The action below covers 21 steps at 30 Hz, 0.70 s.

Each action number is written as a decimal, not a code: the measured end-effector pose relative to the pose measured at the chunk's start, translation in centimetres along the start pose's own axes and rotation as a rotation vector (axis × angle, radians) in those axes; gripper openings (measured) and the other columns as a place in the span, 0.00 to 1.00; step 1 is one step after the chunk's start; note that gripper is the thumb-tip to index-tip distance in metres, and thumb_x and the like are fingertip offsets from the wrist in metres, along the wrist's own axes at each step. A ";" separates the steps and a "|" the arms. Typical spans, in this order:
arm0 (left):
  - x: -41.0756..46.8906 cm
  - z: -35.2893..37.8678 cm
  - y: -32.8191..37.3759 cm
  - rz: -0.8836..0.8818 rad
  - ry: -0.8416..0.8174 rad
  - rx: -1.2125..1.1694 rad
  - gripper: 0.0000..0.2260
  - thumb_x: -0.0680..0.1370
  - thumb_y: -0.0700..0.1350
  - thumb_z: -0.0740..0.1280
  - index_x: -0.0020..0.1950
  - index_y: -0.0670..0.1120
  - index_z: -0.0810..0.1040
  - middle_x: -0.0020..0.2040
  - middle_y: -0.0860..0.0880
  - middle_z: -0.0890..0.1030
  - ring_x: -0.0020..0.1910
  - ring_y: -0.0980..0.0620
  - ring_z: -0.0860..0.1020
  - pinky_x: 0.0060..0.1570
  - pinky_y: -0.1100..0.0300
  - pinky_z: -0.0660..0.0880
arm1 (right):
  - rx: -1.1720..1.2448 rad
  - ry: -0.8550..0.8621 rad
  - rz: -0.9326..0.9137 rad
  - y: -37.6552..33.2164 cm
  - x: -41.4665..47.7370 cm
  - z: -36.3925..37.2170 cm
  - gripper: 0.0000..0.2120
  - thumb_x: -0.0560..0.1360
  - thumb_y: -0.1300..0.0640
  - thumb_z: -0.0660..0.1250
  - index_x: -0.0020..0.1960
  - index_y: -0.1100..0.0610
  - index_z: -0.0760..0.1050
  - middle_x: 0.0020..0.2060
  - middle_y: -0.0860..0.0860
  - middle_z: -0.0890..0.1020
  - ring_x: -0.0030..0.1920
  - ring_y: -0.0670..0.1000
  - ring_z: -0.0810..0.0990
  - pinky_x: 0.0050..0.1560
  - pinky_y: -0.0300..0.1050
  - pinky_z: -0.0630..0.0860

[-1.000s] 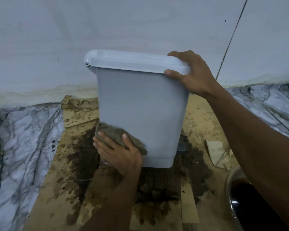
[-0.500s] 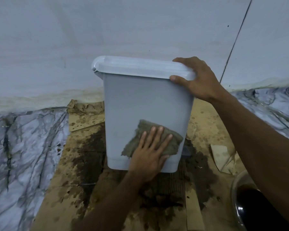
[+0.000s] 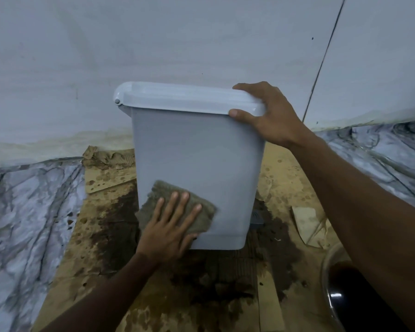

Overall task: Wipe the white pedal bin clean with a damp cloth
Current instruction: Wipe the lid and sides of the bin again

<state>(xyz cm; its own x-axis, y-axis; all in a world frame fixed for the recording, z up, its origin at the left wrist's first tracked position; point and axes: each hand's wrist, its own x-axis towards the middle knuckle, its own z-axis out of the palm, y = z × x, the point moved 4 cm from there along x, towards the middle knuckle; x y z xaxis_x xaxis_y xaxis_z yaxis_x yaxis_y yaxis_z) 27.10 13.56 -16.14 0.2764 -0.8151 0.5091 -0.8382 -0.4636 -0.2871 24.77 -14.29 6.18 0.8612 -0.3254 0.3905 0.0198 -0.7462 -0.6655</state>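
Note:
The white pedal bin stands upright on wet cardboard, its lid closed, its side wall facing me. My right hand grips the lid's right corner, thumb on the front edge. My left hand lies flat with fingers spread on a grey-brown damp cloth, pressing it against the lower left of the bin's wall. The grey pedal peeks out at the bin's lower right.
Stained, soaked cardboard covers the floor under the bin. Marble-patterned flooring lies on both sides. A white wall is close behind. A dark round metal bowl sits at the lower right, near my right forearm.
My left hand slid the cloth from the bin's lower left edge to the right across the wall, then back to the left. My right hand kept its hold on the lid.

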 end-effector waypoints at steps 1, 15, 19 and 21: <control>0.2 0.3 1.1 0.031 -0.003 -0.011 0.33 0.81 0.59 0.55 0.83 0.49 0.49 0.83 0.41 0.45 0.82 0.39 0.45 0.78 0.40 0.41 | -0.002 0.003 0.002 0.0 0.0 0.1 0.25 0.74 0.41 0.73 0.69 0.44 0.74 0.64 0.43 0.76 0.67 0.48 0.69 0.66 0.43 0.66; 17.1 -4.8 4.3 0.170 0.008 -0.064 0.30 0.84 0.61 0.50 0.83 0.48 0.52 0.82 0.42 0.47 0.82 0.44 0.44 0.79 0.44 0.41 | 0.010 0.006 -0.009 0.1 -0.2 -0.1 0.23 0.75 0.43 0.72 0.69 0.45 0.75 0.64 0.46 0.76 0.67 0.50 0.70 0.68 0.46 0.67; 17.6 -5.6 3.2 0.024 0.070 -0.064 0.31 0.84 0.61 0.50 0.83 0.47 0.52 0.82 0.41 0.46 0.82 0.42 0.45 0.79 0.42 0.45 | 0.011 -0.001 -0.017 0.0 -0.1 0.1 0.24 0.75 0.43 0.72 0.69 0.46 0.75 0.62 0.47 0.77 0.66 0.51 0.72 0.67 0.50 0.70; 15.7 -4.6 4.1 0.062 0.054 -0.080 0.31 0.84 0.60 0.51 0.83 0.47 0.51 0.82 0.41 0.46 0.82 0.41 0.45 0.79 0.42 0.42 | 0.022 0.008 -0.005 0.2 -0.1 0.0 0.24 0.74 0.42 0.72 0.68 0.45 0.76 0.62 0.47 0.77 0.66 0.52 0.72 0.67 0.53 0.70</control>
<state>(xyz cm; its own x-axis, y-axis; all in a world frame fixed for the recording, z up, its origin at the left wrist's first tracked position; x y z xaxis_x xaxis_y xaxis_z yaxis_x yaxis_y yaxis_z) 25.82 0.45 -5.64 0.1991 -0.8203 0.5362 -0.8883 -0.3821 -0.2547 24.64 -14.40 6.03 0.8570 -0.3263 0.3988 0.0354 -0.7348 -0.6773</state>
